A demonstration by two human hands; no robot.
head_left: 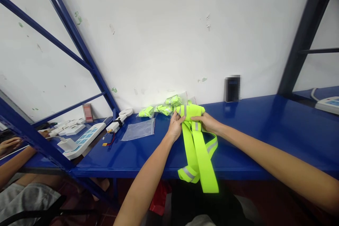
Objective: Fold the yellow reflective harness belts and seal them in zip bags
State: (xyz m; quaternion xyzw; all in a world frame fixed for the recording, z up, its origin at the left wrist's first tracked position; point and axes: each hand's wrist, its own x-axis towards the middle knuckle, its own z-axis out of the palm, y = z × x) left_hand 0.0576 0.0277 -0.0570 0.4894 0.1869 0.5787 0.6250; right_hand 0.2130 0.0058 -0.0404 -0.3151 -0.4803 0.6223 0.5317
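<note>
Both hands grip a neon yellow-green strap harness (203,155) with grey reflective bands, raised over the front part of the blue table. My left hand (176,125) pinches its upper left side, thumb in front. My right hand (208,123) holds the upper right side. Loose strap ends hang down past the table's front edge, and one loop bulges to the right. Just behind, against the wall, lie several clear bags (164,109) with similar yellow-green straps folded inside. A flat clear zip bag (139,130) lies left of my left hand.
On the blue table (254,127), a dark box (232,89) stands against the wall. Left are a white fan (125,113), a wired connector (108,144) and a power strip (86,141). Another person's arm (19,162) shows beyond the blue rack post.
</note>
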